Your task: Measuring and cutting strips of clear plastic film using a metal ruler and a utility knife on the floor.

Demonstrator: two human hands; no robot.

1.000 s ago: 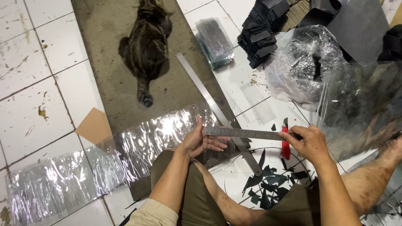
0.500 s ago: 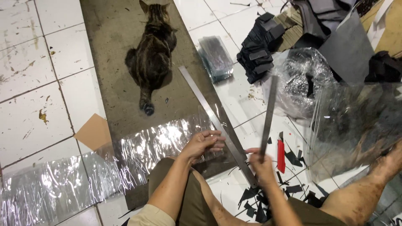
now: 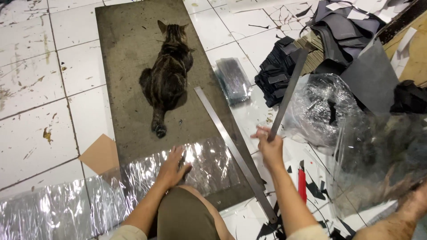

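Tiled floor [image 3: 35, 80]: two metal rulers [image 3: 233, 149], one cat [image 3: 168, 80]

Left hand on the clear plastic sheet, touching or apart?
Touching. The head view shows the left hand pressed flat on the clear plastic sheet, fingers spread, no gap. The right hand holds a metal ruler raised.

White floor tiles [image 3: 35, 84], stained and scuffed, are spreading across the left and far side. A grey-brown mat [image 3: 129, 53] is lying down the middle. Dark offcuts [image 3: 320, 191] are littering the near right, glare bouncing off the tiles.
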